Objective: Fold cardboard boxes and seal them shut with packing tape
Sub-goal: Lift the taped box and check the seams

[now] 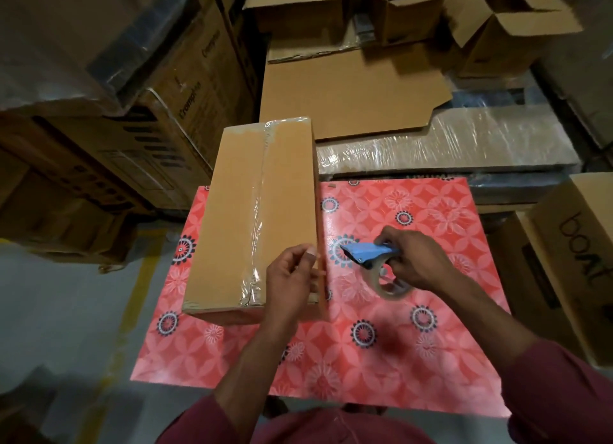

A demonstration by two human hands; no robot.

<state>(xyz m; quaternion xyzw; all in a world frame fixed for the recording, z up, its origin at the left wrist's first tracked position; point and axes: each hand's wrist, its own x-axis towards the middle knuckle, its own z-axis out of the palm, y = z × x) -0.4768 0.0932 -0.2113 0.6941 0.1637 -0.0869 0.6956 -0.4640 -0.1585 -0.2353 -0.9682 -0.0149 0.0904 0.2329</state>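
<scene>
Your long cardboard box point(252, 218) lies on the red flowered table point(381, 360), its far end overhanging the edge, a clear tape seam down the top; judge it light, stiff on its edges and slick along the tape, so take it by the bare corners. Your left hand point(292, 277) pinches the near right corner, thumb on top; your right hand point(418, 257), just beside the box, grips the blue tape dispenser point(371, 261), fingers curled round its handle.
</scene>
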